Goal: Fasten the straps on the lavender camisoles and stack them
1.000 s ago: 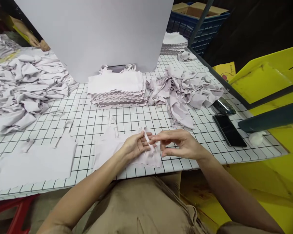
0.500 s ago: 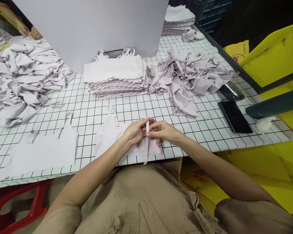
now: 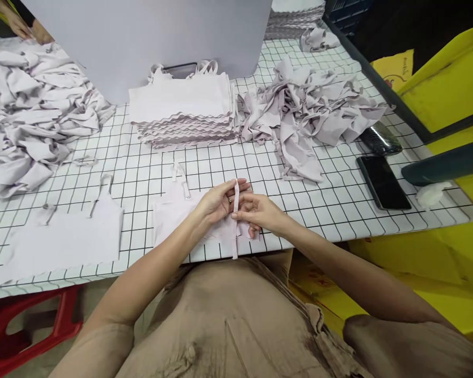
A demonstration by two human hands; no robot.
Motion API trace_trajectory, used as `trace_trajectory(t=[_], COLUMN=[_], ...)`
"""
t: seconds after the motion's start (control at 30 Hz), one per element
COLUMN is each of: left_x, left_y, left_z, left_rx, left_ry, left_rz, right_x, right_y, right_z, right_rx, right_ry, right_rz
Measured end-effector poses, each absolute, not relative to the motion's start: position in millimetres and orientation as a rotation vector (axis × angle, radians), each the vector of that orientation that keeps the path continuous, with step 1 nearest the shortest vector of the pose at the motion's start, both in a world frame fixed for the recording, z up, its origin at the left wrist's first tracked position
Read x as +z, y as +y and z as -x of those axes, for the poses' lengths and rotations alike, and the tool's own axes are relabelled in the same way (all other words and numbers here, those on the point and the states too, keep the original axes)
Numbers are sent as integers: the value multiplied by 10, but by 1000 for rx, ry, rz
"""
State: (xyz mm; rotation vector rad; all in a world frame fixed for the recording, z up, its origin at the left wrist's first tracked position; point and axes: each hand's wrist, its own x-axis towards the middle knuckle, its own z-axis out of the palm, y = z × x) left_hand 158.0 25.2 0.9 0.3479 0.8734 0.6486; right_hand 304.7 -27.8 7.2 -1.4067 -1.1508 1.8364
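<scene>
A pale pink strap (image 3: 235, 239) runs down between my hands, its lower end hanging past the table edge. My left hand (image 3: 216, 203) has the strap's upper part between thumb and fingers, with a ring on one finger. From the other side, my right hand (image 3: 263, 214) pinches the same strap lower down with thumb and fingers. Beneath both hands a pale pink camisole-like garment piece (image 3: 167, 218) lies flat, partly covered by them; one of its straps (image 3: 184, 181) with a small slider points away from me. A similar strapped piece (image 3: 69, 239) lies to the left.
Behind the hands sits a neat stack of garment pieces (image 3: 181, 102) against a grey panel (image 3: 153, 31). Loose fabric heaps (image 3: 31, 110) lie left and right. A phone (image 3: 383, 182) and a dark pole (image 3: 445, 165) are at the right. A red stool (image 3: 59, 325) stands below; another person's hand (image 3: 19, 26) shows far left.
The table and the things on it appear slightly higher in view. Both hands keep their grip on the strap, with little visible change between them.
</scene>
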Motion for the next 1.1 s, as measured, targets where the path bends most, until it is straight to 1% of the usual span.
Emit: trace_trajectory(t=[0.1,0.23,0.3,0.37,0.47,0.53,0.6,0.7,0.8,0.87,0.97,1.03,1.1], left_x=[-19,-60,-59,-38,28,82,129,172,198,213,242,280,345], left_y=[255,279,292,296,273,245,221,204,174,123,4,-77,-136], left_z=[-1581,-1581,-1556,-1501,-1379,-1302,-1248,-1214,-1222,-1240,-1261,-1257,-1237], left_rx=[650,655,647,603,534,543,585,630,636,630,616,606,590], left_ry=[836,816,816,760,607,544,529,539,529,515,538,580,592], left_rz=[-327,-318,-305,-277,-224,-212,-216,-237,-293,-376,-666,-993,-1342], right_x=[124,318,392,409,344,282,228,152,69,38,90,190,298], right_y=[-338,-508,-496,-370,-59,101,146,30,-109,-145,-138,-127,-110], right_z=[-3006,-2990,-3015,-3081,-3230,-3294,-3277,-3117,-2944,-2883,-2875,-2904,-2949], right_rx=[2006,2283,2267,2062,1527,1131,845,633,506,531,699,925,1229], right_ry=[-1146,-1421,-1454,-1410,-1366,-1486,-1716,-2021,-2069,-2009,-1963,-1949,-1936], right_rz=[1285,1075,1047,1115,1287,1410,1421,1220,1187,1253,1324,1340,1325])
